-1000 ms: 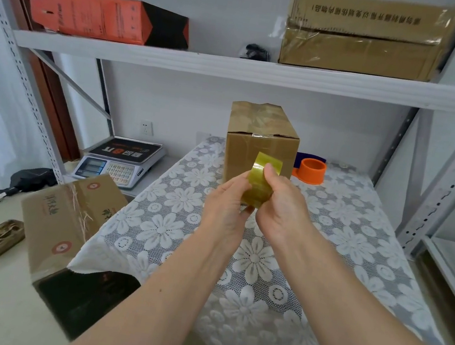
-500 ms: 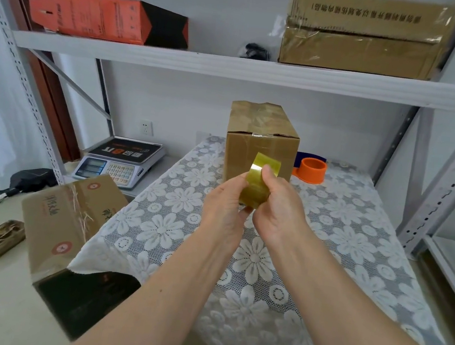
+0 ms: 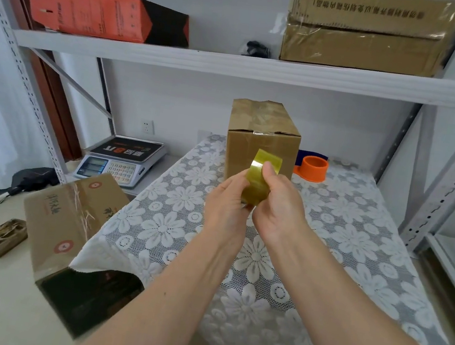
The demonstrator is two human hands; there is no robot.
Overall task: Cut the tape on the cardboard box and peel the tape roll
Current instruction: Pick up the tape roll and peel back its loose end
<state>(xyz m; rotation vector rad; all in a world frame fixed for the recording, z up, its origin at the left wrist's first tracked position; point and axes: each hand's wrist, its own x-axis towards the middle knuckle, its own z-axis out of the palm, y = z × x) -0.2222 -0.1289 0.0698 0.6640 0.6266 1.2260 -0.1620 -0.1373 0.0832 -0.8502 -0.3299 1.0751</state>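
Head view: both hands hold the tape roll above the surface. The left hand has its fingers curled round the roll's lower side; the right hand grips it, thumb on top. Behind stands the taped box, an orange ring beside it.

The tape roll is a translucent yellow-olive, the cardboard box behind it plain brown under glossy clear tape, and the tabletop wears a grey lace cloth patterned with white flowers. Beside the box sits a bright orange dispenser with something dark blue, hard to make out, behind it. On the pale grey shelf lie an orange-and-black carton and a brown carton with dark printed characters; the scale is grey with a black top.
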